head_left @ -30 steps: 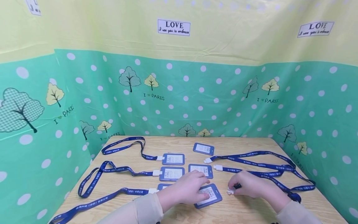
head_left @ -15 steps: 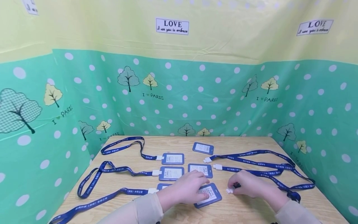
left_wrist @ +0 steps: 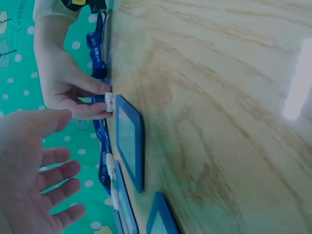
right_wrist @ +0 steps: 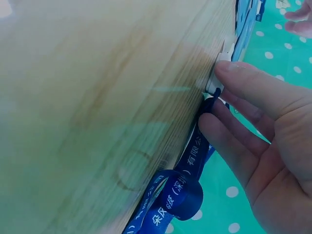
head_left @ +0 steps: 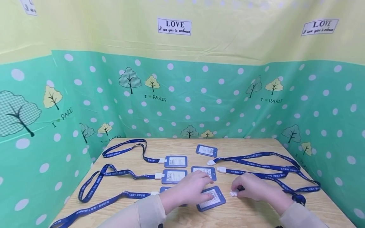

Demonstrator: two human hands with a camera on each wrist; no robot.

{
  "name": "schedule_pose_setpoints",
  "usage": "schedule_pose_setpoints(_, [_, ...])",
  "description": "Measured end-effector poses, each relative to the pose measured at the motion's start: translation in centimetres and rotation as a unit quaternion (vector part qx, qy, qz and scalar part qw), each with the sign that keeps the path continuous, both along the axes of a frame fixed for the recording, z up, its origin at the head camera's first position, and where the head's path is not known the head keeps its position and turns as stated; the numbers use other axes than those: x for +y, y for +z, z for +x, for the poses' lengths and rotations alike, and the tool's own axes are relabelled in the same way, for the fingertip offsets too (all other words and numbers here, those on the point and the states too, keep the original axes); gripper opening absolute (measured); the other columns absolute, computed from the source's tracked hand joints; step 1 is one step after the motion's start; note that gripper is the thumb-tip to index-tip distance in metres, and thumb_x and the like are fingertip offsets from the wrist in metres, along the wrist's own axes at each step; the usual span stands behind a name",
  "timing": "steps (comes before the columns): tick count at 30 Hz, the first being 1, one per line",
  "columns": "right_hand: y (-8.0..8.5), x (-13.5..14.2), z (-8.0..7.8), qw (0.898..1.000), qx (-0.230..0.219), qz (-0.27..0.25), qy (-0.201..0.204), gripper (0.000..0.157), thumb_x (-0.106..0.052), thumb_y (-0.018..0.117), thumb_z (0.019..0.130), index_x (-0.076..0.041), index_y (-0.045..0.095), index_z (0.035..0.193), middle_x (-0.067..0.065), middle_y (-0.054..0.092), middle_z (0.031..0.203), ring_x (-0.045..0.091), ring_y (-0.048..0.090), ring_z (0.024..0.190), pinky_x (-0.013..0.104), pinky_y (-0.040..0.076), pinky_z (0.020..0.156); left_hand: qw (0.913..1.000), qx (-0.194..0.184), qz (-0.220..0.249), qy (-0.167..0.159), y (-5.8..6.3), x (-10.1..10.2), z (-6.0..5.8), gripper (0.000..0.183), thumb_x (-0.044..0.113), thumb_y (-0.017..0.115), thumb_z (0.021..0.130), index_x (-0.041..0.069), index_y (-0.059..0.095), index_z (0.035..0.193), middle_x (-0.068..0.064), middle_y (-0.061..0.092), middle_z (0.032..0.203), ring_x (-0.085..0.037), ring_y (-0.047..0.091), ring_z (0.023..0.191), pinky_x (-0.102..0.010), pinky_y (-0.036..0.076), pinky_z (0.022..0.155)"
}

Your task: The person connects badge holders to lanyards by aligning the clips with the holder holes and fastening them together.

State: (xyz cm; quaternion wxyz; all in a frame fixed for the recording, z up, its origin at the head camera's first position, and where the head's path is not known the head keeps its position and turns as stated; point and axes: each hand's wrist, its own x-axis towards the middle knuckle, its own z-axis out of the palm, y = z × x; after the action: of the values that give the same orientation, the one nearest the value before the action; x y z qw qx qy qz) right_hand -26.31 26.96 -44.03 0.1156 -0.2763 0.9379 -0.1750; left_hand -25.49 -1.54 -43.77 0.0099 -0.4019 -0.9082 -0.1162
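From left wrist, badge (left_wrist: 129,142), left palm (left_wrist: 24,173) unseen from head

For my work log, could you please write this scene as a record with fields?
Surface: wooden table
ID card holders: six, two columns of three
Left hand: open, over the nearest right-column ID card holder
Right hand: pinches a white lanyard clip
Clip and holder: apart
Lanyards: blue, white lettering
Partly hidden: nearest left-column ID card holder, behind left arm
Backdrop: green and yellow printed cloth
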Motion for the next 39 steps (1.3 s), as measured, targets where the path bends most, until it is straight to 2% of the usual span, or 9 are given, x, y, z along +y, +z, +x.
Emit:
schedule_pose_setpoints(11, [0.2,-0.3,0.1,0.999,0.025,0.028,-0.008,0.025,-0.015,0.086,0.079,-0.033,0.078,0.093,-0.023,0.065,0.086,0.003,0.056,0.077,0.035,0.054,0.073,0.9989,-0.035,-0.027,0.017,0.7,0.3,1.0,0.05,0.052,0.07,0.092,0.026,0.066,0.134,0.01,0.061,0.135,-0.012,0.054,0.126,-0.035,0.049,0.103])
schedule_pose_setpoints(17, [0.2,-0.2,0.0,0.998,0.035,0.041,-0.01,0.026,-0.016,0.087,0.079,-0.034,0.078,0.095,-0.023,0.066,0.089,0.002,0.057,0.079,0.036,0.055,0.075,0.9987,-0.032,-0.033,0.024,0.2,0.4,1.0,0.051,0.053,0.072,0.09,0.025,0.067,0.133,0.009,0.062,0.133,-0.012,0.056,0.124,-0.035,0.051,0.101])
schedule_pose_setpoints(24, [0.2,-0.1,0.0,0.998,0.041,0.043,-0.004,0.025,-0.017,0.087,0.079,-0.035,0.078,0.095,-0.023,0.066,0.088,0.002,0.056,0.077,0.034,0.054,0.072,0.9977,-0.031,-0.047,0.037,-0.3,0.5,1.5,0.06,0.056,0.079,0.082,0.024,0.068,0.131,0.006,0.064,0.132,-0.015,0.059,0.121,-0.035,0.052,0.1])
schedule_pose_setpoints(32, [0.2,-0.3,0.3,0.997,0.056,0.052,-0.005,0.024,-0.018,0.087,0.079,-0.033,0.078,0.095,-0.023,0.066,0.087,0.002,0.056,0.076,0.033,0.053,0.072,0.9962,-0.024,-0.075,0.038,-0.4,0.7,2.1,0.057,0.05,0.085,0.077,0.021,0.072,0.124,0.007,0.067,0.117,-0.01,0.062,0.105,-0.028,0.054,0.091])
schedule_pose_setpoints(39, [0.2,-0.7,0.3,0.997,0.051,0.062,-0.018,0.023,-0.017,0.086,0.079,-0.034,0.076,0.091,-0.023,0.064,0.083,0.003,0.054,0.073,0.032,0.052,0.069,0.995,-0.016,-0.091,0.039,-0.6,0.9,2.1,0.055,0.046,0.088,0.074,0.019,0.073,0.118,0.007,0.066,0.111,-0.008,0.061,0.099,-0.025,0.053,0.09])
